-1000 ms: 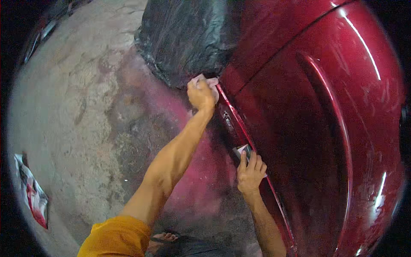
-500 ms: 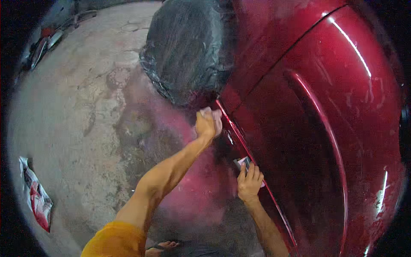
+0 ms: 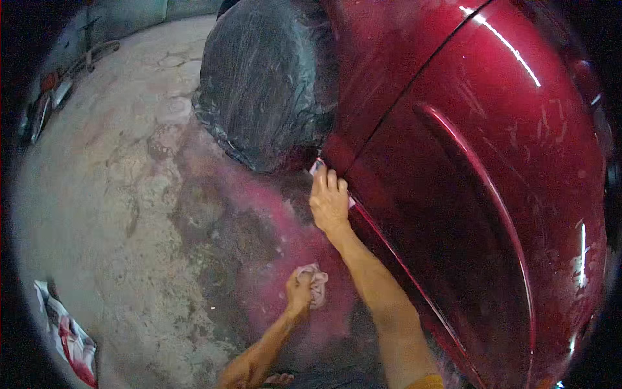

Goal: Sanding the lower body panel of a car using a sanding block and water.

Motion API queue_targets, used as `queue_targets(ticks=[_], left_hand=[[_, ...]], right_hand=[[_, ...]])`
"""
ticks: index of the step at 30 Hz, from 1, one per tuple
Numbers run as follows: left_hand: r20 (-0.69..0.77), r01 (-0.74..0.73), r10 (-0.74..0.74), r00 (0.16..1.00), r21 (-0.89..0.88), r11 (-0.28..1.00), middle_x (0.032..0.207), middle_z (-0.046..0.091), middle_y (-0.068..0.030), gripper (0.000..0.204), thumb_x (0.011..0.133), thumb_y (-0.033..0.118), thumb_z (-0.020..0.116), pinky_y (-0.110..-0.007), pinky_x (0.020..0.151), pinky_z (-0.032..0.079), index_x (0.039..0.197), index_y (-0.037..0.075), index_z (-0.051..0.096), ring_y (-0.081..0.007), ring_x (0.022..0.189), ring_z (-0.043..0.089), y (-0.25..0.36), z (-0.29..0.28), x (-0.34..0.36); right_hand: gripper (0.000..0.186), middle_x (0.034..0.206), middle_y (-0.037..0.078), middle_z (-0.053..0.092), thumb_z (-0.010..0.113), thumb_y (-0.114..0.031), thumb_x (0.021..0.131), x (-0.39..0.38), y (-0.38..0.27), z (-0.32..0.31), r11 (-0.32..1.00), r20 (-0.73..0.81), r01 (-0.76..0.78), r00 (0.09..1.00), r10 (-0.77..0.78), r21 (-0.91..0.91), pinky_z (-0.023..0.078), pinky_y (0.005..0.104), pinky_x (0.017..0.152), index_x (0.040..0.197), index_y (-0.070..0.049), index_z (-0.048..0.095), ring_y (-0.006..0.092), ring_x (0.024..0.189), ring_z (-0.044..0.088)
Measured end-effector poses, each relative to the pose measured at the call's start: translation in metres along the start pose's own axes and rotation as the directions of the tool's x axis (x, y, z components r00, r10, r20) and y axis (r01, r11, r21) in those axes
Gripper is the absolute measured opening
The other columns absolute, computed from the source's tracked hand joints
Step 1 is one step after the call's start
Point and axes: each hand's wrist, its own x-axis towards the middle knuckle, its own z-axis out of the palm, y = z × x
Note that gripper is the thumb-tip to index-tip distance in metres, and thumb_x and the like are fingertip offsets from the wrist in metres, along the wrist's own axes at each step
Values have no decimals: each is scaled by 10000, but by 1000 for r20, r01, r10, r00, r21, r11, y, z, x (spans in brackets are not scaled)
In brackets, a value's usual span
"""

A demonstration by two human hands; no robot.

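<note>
A crumpled pale pink cloth (image 3: 317, 285) is bunched in my left hand (image 3: 299, 292), its fingers closed round it. That hand hangs over the pink-stained floor, apart from the car. My right hand (image 3: 330, 202) lies on the lower side edge of the dark red car (image 3: 447, 240), just behind the covered wheel (image 3: 262, 84). Under its fingers is a small, flat, pale piece with a dark patch (image 3: 315, 167), pressed to the car's edge. Most of that piece is hidden by the hand, so its kind does not show.
Black plastic sheeting wraps the wheel. A glossy raised ridge (image 3: 483, 165) curves along the car's side. The concrete floor (image 3: 123, 194) has dark, damp-looking patches and pink dust. Crumpled printed paper (image 3: 68, 337) lies at the lower left, and dark clutter (image 3: 48, 110) at the far left.
My right hand has slid forward along the car's edge toward the wheel with the pale piece. My left hand has drawn back from the edge with the cloth, toward me.
</note>
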Motion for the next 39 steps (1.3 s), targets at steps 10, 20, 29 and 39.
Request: queue_targets(ticks=[10,20,29,39], left_hand=[[88,-240,233,969,82,967,910,689,-56,225,1051,228,531,-290,739,543,1102,38,639,-151,807,677,28,-17,-10],[89,-259,250,964,106,960,1008,696,-53,240,1048,187,527,-288,753,524,1137,10,664,-124,866,643,37,-35,9],[-94,-372,364,927,-96,923,1023,676,-38,244,1058,231,542,-305,750,548,1191,53,645,-143,892,659,65,5,53],[-57,-365,366,929,36,930,1108,664,-69,271,1054,243,570,-313,843,520,1223,39,629,-163,979,644,91,-3,104]], right_hand=[[456,1387,193,573,591,-220,838,-46,20,-5,999,-77,-35,997,32,-33,419,436,922,1174,70,692,323,1220,525],[470,1310,191,582,611,-207,841,-153,51,-38,1000,-55,-3,998,3,7,439,463,844,1231,53,657,341,1092,570],[474,1370,165,559,602,-251,845,-9,0,-1,993,-52,-72,996,68,-96,395,407,901,1199,48,701,270,1196,513],[426,1171,197,625,672,-200,825,-197,54,-60,975,-38,-219,975,220,45,450,443,744,1170,51,656,338,1016,608]])
